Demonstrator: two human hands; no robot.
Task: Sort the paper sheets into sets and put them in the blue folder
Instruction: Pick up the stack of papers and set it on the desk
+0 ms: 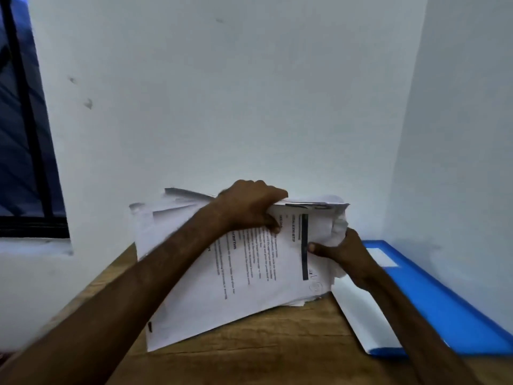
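Hands [251, 208] gripping paper sheets [222, 276], wooden table [249, 354]

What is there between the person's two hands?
In the head view, only the paper stack: its printed top sheet spans from the left hand to the right hand, both gripping it.

Plain home or small office corner, wooden table [249, 365] against bare white walls [222, 93], dark barred window [25, 134], blue folder [433, 295], printed paper sheets [222, 287]
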